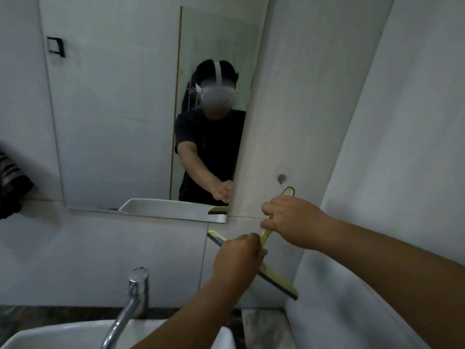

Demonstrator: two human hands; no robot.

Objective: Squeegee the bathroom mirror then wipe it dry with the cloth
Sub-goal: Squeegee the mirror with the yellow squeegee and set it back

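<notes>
— Where is the squeegee (270,270) held?

— Below the mirror's (113,122) lower right corner, against the tiled wall (125,248). The handle is gripped by the right hand (292,219), fingers curled together around it. The blade is clasped by the left hand (239,255), fingers closed over the middle of it, so that both ends stick out.

— Is the blade touching the glass?

— No; it is seen wholly under the mirror's edge, tilted down to the right.

— And the cloth?

— A dark striped fabric (11,182) is seen at the left edge; whether it is the cloth cannot be told.

— What is held in the sink (63,333)?

— Only its white rim is shown at the bottom, with the tap (130,298) arched over it; the basin's contents cannot be told.
</notes>
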